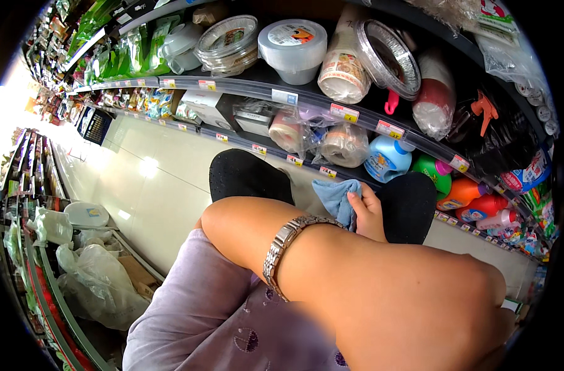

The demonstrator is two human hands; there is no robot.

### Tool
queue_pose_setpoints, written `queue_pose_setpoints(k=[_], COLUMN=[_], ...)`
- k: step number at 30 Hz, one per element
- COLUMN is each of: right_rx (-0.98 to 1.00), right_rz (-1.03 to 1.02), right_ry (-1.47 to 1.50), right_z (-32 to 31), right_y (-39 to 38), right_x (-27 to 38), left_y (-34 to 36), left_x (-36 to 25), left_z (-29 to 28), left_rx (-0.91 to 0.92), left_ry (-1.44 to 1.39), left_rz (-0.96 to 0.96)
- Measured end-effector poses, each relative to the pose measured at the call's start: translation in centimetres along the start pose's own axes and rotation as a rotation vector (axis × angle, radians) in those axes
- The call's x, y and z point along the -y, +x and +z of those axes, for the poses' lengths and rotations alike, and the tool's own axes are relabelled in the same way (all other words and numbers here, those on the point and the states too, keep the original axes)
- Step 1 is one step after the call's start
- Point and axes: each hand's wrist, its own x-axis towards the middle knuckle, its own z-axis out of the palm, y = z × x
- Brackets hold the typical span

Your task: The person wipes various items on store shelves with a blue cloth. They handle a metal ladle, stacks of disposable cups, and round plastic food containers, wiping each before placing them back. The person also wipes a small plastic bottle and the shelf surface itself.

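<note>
My left arm, with a silver watch (288, 238), reaches across my body to the right. My left hand (455, 297) is large in the lower right, its fingers curled down out of sight beside a small white-and-green item (511, 305), mostly hidden. Behind that arm, my right hand (368, 213) grips a folded light blue cloth (334, 195) between my dark-clad knees (402, 204). Just beyond it, on the bottom shelf, stand a blue bottle (387, 161) and several coloured bottles (458, 191).
Curved shelving (232, 83) ahead holds plastic tubs (291, 49), cup stacks, foil trays and boxes. At left are bagged goods (99, 290) and another shelf row (38, 272). A dark basket (93, 123) stands farther along the tiled aisle floor (140, 185).
</note>
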Motion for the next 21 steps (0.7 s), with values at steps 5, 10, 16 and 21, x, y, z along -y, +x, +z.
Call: queue_pose_setpoints(k=[5, 10, 16, 21], right_rx=[-0.034, -0.002, -0.027, -0.012], right_rz=[-0.016, -0.041, -0.059, 0.028], right_ry=[-0.049, -0.034, -0.008, -0.007], right_z=[-0.2, -0.4, -0.6, 0.3], right_y=[0.0, 0.1, 0.5, 0.5], right_x=[-0.4, -0.8, -1.6, -1.1], left_y=[1.4, -0.3, -3.1, -3.2], left_x=[-1.0, 1.2, 2.3, -0.6], left_z=[3.2, 2.5, -0.9, -1.2], left_rx=[-0.54, -0.175, -0.627, -0.668], left_ry=[0.019, 0.39, -0.501, -1.121], left_rz=[0.228, 0.318, 0.015, 0.292])
